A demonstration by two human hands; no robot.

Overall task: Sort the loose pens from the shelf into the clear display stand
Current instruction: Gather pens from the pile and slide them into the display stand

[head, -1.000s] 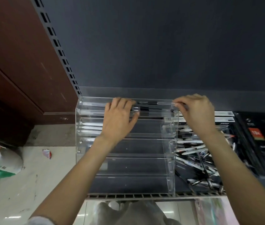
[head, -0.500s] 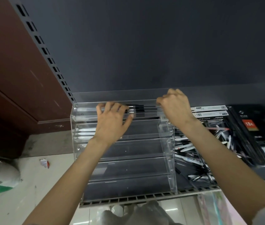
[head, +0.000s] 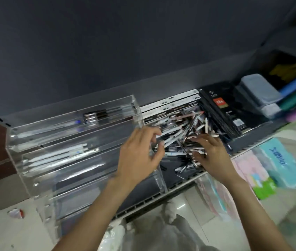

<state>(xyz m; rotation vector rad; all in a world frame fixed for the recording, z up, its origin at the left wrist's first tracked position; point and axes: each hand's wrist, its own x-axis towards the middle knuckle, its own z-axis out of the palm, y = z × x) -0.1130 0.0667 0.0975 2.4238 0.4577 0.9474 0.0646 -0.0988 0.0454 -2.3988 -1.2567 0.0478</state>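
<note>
A: Head view check. Where are the loose pens [head: 181, 136]?

B: Heaped on the shelf [head: 183, 180], just right of the clear stand [head: 74, 151], directly under both hands. Most lie slanted, tips toward the back right.

A: Hand state?

B: Left hand [head: 140, 156] has loosely curled fingers at the heap's left edge, grasping nothing visible. Right hand [head: 210, 153] is spread flat on the pens; it is nearer.

A: Limits?

B: Motion blur; single pens under the palms cannot be told apart.

Head cam, tilted fwd/down, close over shelf [head: 194, 180] w/ clear display stand [head: 56, 142] at left.
</note>
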